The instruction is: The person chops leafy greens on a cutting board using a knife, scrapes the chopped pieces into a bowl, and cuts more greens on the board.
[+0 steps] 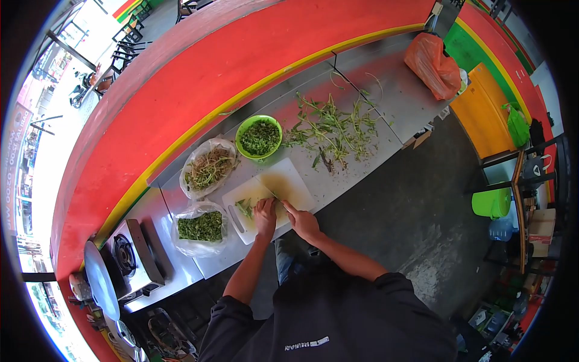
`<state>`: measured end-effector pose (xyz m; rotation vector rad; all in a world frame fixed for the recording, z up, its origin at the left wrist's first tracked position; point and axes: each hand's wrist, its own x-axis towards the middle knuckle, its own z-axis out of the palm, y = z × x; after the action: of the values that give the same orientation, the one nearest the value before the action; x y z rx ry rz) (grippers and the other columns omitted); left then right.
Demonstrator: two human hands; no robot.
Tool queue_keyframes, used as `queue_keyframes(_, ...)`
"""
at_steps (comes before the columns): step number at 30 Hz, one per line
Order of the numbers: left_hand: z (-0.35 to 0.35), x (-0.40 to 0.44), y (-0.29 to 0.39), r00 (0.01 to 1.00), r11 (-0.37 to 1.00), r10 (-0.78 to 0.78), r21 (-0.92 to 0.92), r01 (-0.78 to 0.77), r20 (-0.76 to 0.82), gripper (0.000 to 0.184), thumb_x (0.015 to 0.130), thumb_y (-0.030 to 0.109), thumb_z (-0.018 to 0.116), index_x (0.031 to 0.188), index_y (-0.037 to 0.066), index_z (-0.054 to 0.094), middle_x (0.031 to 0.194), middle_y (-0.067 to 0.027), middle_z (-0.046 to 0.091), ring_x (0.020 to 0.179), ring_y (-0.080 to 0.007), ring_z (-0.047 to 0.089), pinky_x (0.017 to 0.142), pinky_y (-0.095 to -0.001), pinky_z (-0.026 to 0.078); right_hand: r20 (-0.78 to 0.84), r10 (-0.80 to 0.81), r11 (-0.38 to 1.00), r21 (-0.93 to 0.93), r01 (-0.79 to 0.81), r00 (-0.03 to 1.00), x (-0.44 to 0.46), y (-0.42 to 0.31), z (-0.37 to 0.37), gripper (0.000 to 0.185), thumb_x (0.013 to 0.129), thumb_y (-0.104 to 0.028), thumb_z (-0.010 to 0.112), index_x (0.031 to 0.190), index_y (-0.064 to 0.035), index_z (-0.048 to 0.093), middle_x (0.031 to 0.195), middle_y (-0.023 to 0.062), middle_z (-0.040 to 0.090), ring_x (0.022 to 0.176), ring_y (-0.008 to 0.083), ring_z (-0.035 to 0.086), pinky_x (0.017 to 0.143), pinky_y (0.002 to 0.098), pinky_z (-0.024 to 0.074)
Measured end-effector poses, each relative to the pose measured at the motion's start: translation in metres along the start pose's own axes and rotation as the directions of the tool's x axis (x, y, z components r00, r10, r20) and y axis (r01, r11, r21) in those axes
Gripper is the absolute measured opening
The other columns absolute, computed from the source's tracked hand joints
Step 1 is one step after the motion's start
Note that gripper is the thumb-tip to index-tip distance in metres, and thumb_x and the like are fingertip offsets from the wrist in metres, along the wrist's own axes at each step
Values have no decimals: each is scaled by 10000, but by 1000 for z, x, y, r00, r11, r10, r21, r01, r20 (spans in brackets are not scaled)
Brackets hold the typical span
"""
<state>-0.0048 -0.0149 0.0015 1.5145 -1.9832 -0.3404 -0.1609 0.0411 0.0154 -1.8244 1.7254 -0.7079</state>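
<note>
On a white cutting board with a brownish wet stain, my right hand is wrapped round the handle of a knife. The thin blade points away from me, up and to the left. My left hand is close beside the blade, its fingers bent and pressed together on the board. Some leafy greens lie at its left side; what sits under the fingertips is hidden. Beyond the board stands a green bowl of chopped greens. Left of the board are a plastic bag of stems and a bag of chopped greens.
Loose leafy stalks spread over the steel counter at the right. An orange plastic bag rests at its far end. A gas stove is at the left end. A red wall borders the counter's far side.
</note>
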Motion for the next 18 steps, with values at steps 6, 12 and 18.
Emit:
queue_keyframes(6,-9,-6,8,999,999,28,36,-27,-19,154,880,117,684,1032,98,707,962,-62,656,930,-268,627,791,-429,431,0,-16,1000,-15,16,1000,7,-2,-1,540,988,-248,569,1502,-256,404,691,196,660,616,398,660,558,518,521)
queue_keyframes(12,-3,-1,0,999,999,40,37,-39,-17,172,873,106,686,1042,106,715,947,-47,658,926,-256,628,791,-421,434,47,27,1000,-13,-26,999,-5,1,-6,521,995,-251,557,1495,-253,412,666,205,647,602,402,652,551,521,512)
queue_keyframes(18,-4,-1,3,1000,999,22,34,-22,-8,172,876,100,676,1045,99,711,937,-49,656,920,-256,628,795,-416,435,8,7,1000,7,-7,1000,8,-1,-2,526,985,-243,565,1490,-244,419,648,203,636,595,398,650,544,517,512)
